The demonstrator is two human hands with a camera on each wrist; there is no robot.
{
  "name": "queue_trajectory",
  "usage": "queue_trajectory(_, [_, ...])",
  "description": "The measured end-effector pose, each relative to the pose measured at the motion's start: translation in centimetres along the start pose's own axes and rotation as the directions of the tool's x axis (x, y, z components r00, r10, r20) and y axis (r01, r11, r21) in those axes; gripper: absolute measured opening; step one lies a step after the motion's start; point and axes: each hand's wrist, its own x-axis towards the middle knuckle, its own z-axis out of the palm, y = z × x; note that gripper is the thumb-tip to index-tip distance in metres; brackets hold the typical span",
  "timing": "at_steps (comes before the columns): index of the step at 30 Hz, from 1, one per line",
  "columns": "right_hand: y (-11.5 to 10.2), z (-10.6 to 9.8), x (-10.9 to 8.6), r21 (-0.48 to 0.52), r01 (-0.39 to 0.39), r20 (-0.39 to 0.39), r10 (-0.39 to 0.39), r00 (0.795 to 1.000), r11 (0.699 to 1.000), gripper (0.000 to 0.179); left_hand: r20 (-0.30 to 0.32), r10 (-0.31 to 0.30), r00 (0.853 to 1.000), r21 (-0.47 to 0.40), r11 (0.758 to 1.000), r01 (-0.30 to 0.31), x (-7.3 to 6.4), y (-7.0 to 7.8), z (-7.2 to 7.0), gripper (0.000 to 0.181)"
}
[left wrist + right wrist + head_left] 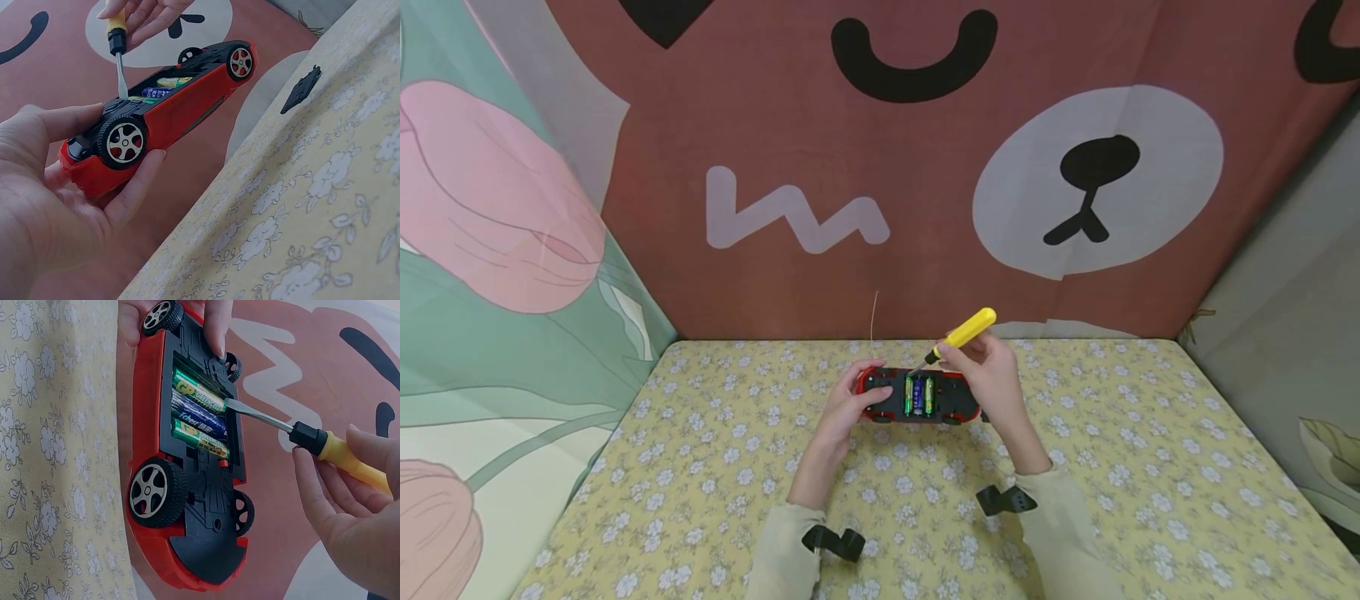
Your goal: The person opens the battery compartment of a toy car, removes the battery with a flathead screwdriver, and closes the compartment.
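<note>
A red toy car [150, 400] is held underside up, its black base showing an uncovered battery bay. Inside lie a green battery [199, 391], a blue battery [197, 415] and another green battery [200, 439], side by side. My left hand [842, 408] grips one end of the car, thumb on the base. In my right hand [996, 379] is a flat-blade screwdriver [966, 332] with a yellow handle. Its metal tip [232, 404] meets the end of one green battery at the bay's edge.
A small black cover [302, 90] lies on the flowered tablecloth [331, 169], partly hidden by the right hand in the head view. A thin wire [873, 317] rises from the car's left end. A printed cloth [790, 283] hangs behind the table.
</note>
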Motion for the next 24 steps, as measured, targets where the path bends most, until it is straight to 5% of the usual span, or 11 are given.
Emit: queue_trajectory(24, [0.32, 0.01, 0.24, 0.079, -0.085, -0.050, 0.089, 0.995, 0.993, 0.031, 0.015, 0.004, 1.000, 0.010, 1.000, -0.004, -0.07, 0.00, -0.02, 0.051])
